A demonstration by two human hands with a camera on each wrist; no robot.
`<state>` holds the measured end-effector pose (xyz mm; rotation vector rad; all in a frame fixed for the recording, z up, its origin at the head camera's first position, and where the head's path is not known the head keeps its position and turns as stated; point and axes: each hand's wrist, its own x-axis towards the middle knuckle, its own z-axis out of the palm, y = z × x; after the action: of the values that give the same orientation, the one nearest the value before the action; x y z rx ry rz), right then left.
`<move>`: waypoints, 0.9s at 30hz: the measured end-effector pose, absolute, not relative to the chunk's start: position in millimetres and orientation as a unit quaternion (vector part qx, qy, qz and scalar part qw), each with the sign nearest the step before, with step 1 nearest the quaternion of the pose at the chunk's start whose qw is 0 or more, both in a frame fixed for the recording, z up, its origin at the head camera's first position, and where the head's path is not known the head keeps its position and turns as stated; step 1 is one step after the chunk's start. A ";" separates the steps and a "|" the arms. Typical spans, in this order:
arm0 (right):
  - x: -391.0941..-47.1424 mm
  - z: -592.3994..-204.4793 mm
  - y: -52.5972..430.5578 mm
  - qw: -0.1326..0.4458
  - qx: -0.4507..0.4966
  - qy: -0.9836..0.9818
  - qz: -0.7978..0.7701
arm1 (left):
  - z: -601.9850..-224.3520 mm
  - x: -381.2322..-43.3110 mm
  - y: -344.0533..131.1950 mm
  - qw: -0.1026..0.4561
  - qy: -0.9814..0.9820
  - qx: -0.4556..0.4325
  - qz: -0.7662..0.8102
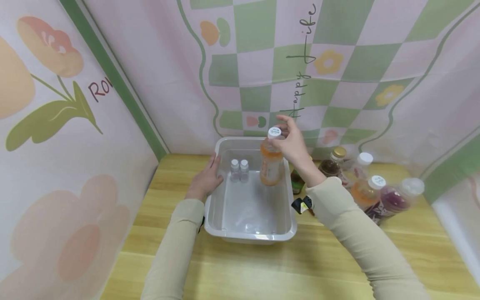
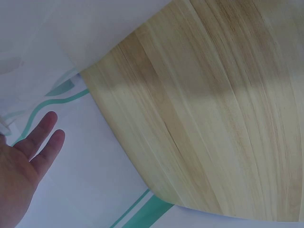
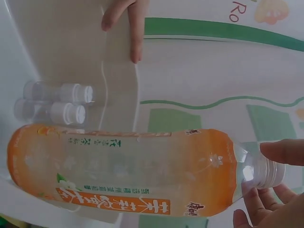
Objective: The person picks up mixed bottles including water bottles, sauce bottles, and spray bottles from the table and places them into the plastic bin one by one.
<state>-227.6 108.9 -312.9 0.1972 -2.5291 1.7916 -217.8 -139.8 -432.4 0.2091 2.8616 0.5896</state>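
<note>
My right hand (image 1: pixel 292 143) pinches a clear plastic bottle with an orange label (image 1: pixel 271 166) by its neck, just below the white cap (image 3: pixel 271 172). The bottle hangs upright inside a light grey plastic basin (image 1: pixel 245 238); whether its base touches the floor is unclear. Two small clear bottles with white caps, one (image 1: pixel 234 171) beside the other (image 1: pixel 244 171), stand in the basin. My left hand (image 1: pixel 204 179) rests on the basin's left rim, thumb towards the inside. Straight fingers (image 2: pixel 50 149) show in the left wrist view.
Right of the basin stand several bottles: a gold-capped dark one (image 1: pixel 331 163), a white-capped clear one (image 1: pixel 361 164), an orange-labelled one (image 1: pixel 367 191), a purple one (image 1: pixel 393 200) and a green-labelled one (image 1: pixel 297 183) partly hidden by my arm. Everything rests on a wooden table (image 1: pixel 318 258) against curtains.
</note>
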 end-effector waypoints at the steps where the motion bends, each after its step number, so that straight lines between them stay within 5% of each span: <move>1: -229.2 -314.7 107.5 0.018 0.062 -0.815 0.575 | -432.5 -217.6 -139.9 0.105 0.971 0.071 0.200; 27: -255.3 -358.3 82.1 0.030 0.009 -0.811 0.584 | -432.4 -217.7 -139.4 0.100 0.974 0.069 0.193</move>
<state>-255.3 82.1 -358.3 0.0275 -2.5015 1.7995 -217.7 -139.4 -432.4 0.2049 2.8784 0.5718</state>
